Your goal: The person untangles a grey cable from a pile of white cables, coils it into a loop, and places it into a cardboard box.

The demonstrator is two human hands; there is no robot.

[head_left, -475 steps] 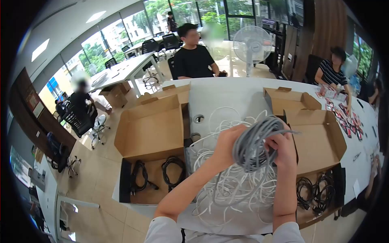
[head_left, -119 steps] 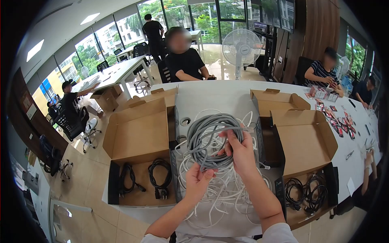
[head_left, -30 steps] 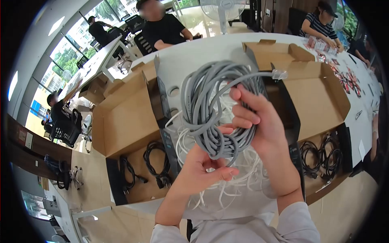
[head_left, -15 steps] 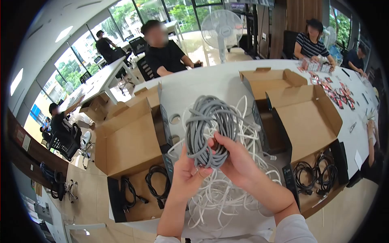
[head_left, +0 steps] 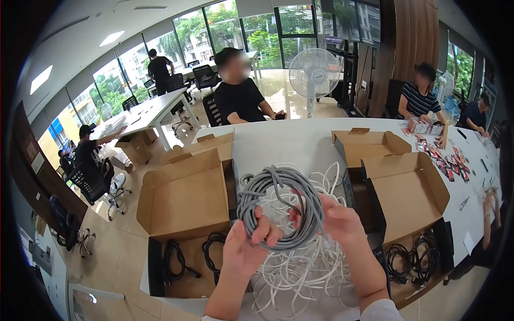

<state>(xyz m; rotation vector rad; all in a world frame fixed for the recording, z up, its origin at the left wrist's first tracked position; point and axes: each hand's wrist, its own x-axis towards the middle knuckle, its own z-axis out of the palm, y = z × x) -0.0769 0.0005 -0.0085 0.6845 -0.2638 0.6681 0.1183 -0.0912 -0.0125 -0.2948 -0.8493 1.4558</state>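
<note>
Between my two hands is a coil of grey cable [head_left: 278,176], raised above the table with its round opening facing me. My left hand [head_left: 247,243] grips the coil's lower left, fingers curled through the opening. On the right side, my right hand [head_left: 336,216] holds the coil, part of its fingers hidden behind the loops. Below and behind the coil lies a loose tangle of white cable [head_left: 300,273] on the white table.
An open cardboard box [head_left: 184,198] with black cables [head_left: 179,262] stands at left. Another open box [head_left: 407,184] at right holds black cables [head_left: 412,259]. Small red packets [head_left: 447,160] lie far right. A person [head_left: 241,91] sits across the table [head_left: 284,140], near a fan [head_left: 314,76].
The grey coil has turned to show its ring face, and its opening looks wider. My right hand has shifted to the coil's right side. The camera view has tilted up.
</note>
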